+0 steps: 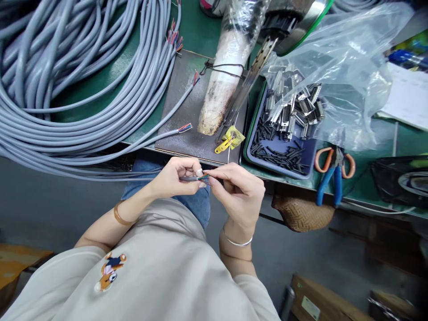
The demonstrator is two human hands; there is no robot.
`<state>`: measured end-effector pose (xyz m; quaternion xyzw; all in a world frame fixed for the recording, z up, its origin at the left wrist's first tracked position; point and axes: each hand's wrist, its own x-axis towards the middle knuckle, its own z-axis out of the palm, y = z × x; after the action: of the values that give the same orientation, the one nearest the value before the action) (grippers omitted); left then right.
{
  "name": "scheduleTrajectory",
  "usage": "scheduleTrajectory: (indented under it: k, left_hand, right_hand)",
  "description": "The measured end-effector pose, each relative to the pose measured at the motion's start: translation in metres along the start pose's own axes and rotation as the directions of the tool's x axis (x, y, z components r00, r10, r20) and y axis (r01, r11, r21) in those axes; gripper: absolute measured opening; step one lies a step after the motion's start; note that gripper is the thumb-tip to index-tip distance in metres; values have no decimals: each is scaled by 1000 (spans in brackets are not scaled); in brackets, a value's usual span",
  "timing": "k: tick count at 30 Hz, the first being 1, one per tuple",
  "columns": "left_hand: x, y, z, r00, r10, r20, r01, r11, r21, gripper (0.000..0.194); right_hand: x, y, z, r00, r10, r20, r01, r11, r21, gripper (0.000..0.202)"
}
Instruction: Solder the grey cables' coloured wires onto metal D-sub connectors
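Note:
A grey cable (189,179) runs from the left into my left hand (179,177), whose fingers are closed around it near its stripped end. Thin coloured wires (204,177), red, green and blue among them, come out of the sheath. My right hand (239,187) pinches these wires between thumb and fingertips. Both hands are in front of the bench edge, above my lap. Two more grey cable ends with bared wires (185,128) lie on the dark metal plate (177,107) just beyond.
Large coils of grey cable (133,102) cover the bench's left side. A soldering fixture with a white wrapped tube (224,76) stands behind the plate. To the right are a blue tray (279,167) of connectors (297,107) and black sleeves, a plastic bag (351,67), scissors and blue-handled pliers (329,180).

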<state>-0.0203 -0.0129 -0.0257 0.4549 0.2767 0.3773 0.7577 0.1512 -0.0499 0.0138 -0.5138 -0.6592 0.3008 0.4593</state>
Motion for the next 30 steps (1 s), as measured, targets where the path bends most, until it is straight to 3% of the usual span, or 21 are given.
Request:
scheduleTrajectory:
  k: [6, 13, 18, 22, 27, 30]
  left_hand:
    - [0, -2, 0, 1000, -22, 3, 22, 999, 35, 42]
    - [1, 2, 3, 997, 27, -67, -23, 998, 53, 39]
    - [2, 2, 4, 999, 29, -33, -28, 999, 31, 40]
    - [1, 0, 4, 999, 48, -18, -48, 999, 14, 38]
    - [0, -2, 6, 988, 105, -117, -113, 992, -60, 35]
    - [0, -3, 9, 971, 144, -191, -157, 986, -55, 27]
  right_hand:
    - [1, 1, 0, 1000, 3, 20, -4, 1000, 20, 13]
    - [-1, 6, -1, 1000, 22, 14, -23, 999, 49, 11]
    - [1, 5, -2, 999, -15, 37, 14, 999, 36, 9]
    - [4, 4, -2, 999, 32, 26, -33, 998, 44, 10]
    - [1, 10, 0, 985, 171, -19, -169, 982, 89, 13]
    - [-4, 12, 4, 987, 141, -83, -137, 989, 60, 13]
